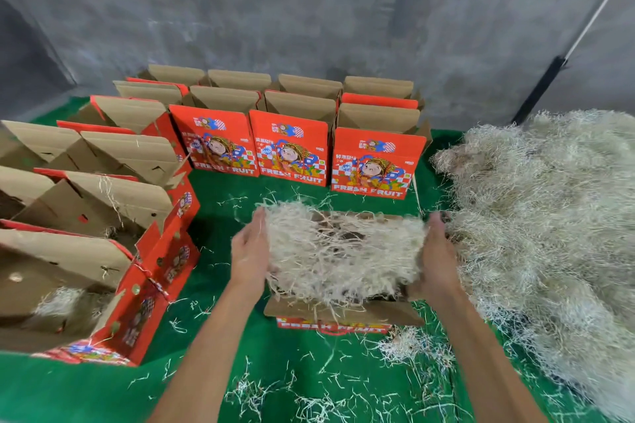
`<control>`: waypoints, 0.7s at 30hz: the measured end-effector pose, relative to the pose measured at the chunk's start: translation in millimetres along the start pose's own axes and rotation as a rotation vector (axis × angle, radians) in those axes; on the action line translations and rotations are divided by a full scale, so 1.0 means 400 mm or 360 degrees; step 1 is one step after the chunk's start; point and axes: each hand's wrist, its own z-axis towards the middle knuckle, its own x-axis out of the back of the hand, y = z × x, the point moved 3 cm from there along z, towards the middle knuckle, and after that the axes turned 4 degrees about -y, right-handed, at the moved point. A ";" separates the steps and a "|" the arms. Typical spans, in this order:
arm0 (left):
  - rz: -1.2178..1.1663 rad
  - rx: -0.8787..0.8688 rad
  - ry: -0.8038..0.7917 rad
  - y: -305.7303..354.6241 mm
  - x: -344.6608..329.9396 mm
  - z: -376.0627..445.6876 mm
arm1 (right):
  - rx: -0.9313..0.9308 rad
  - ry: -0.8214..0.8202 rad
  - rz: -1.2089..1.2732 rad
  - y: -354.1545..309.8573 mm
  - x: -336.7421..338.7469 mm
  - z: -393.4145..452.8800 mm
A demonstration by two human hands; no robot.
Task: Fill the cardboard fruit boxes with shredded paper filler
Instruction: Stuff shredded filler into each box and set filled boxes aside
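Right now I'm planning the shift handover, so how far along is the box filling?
Early. Done: the near left box holds some filler. In hand: the left hand and right hand hold a wad over the front box. Left: the back boxes, contents unseen; the pile is large.

Open green floor (220,233) left of the center box (343,314), and a strip behind it. Blocked left by the open box row (103,203), top center by upright boxes (292,148), right by the shredded paper pile (549,216). Bottom floor has loose shreds only.
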 end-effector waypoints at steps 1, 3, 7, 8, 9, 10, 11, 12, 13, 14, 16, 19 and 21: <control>0.0074 0.0103 -0.0090 -0.011 -0.029 -0.015 | 0.0029 -0.0066 -0.0056 0.014 -0.021 -0.002; 0.0440 0.0070 -0.0379 -0.024 -0.088 -0.054 | 0.0074 -0.0151 -0.0091 0.037 -0.066 -0.015; 0.0915 -0.0201 -0.0551 -0.054 -0.147 -0.103 | 0.0193 -0.0121 -0.0059 0.051 -0.101 -0.018; 0.0930 -0.0254 -0.0595 -0.061 -0.161 -0.114 | 0.0233 -0.0118 -0.0053 0.051 -0.115 -0.022; 0.0966 -0.0312 -0.0637 -0.067 -0.179 -0.122 | 0.0270 -0.0123 -0.0032 0.050 -0.131 -0.029; 0.1026 -0.0367 -0.0658 -0.070 -0.195 -0.131 | 0.0300 -0.0134 -0.0010 0.046 -0.146 -0.037; 0.1064 -0.0418 -0.0661 -0.074 -0.208 -0.130 | 0.0317 -0.0134 -0.0004 0.041 -0.157 -0.043; 0.1047 -0.0459 -0.0682 -0.071 -0.212 -0.124 | 0.0324 -0.0132 -0.0017 0.036 -0.159 -0.045; 0.0954 -0.0508 -0.0718 -0.067 -0.211 -0.115 | 0.0334 -0.0134 -0.0056 0.029 -0.153 -0.041; 0.0847 -0.0522 -0.0783 -0.063 -0.200 -0.104 | 0.0338 -0.0141 -0.0098 0.023 -0.141 -0.034; 0.0730 -0.0519 -0.0837 -0.062 -0.164 -0.081 | 0.0310 -0.0159 -0.0148 0.023 -0.106 -0.006; 0.0600 -0.0497 -0.0711 -0.061 -0.112 -0.045 | 0.0275 -0.0144 -0.0196 0.028 -0.060 0.028; 0.0483 -0.0398 -0.0576 -0.064 -0.086 -0.019 | 0.0307 -0.0085 -0.0171 0.031 -0.034 0.045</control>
